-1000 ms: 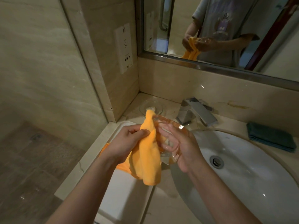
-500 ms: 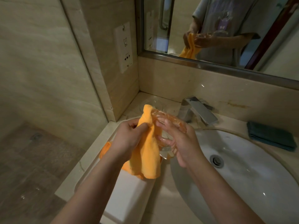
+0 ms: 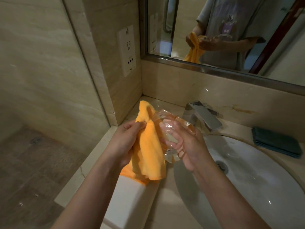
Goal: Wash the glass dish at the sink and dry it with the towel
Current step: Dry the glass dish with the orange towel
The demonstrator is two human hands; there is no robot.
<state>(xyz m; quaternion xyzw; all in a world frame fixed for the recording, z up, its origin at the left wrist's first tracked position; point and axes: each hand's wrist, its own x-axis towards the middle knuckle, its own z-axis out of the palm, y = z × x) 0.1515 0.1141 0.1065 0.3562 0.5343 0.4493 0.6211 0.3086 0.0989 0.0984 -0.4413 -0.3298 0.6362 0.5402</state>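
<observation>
Sink (image 3: 247, 187) behind; right hand (image 3: 189, 146) grips glass dish (image 3: 171, 134), left hand (image 3: 127, 142) clutches towel (image 3: 148, 149).

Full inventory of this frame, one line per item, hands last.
glass dish: 1, clear, held above the counter left of the basin
towel: 1, orange, against the dish, lower end hanging
sink: 1, white, oval, lower right
faucet: 1, chrome, behind the sink
folded cloth: 1, dark teal, on the counter at right
wall socket panel: 1, white, on the left wall
mirror: 1, steel-framed, above the counter
left hand: 1, grips the towel
right hand: 1, holds the dish
</observation>
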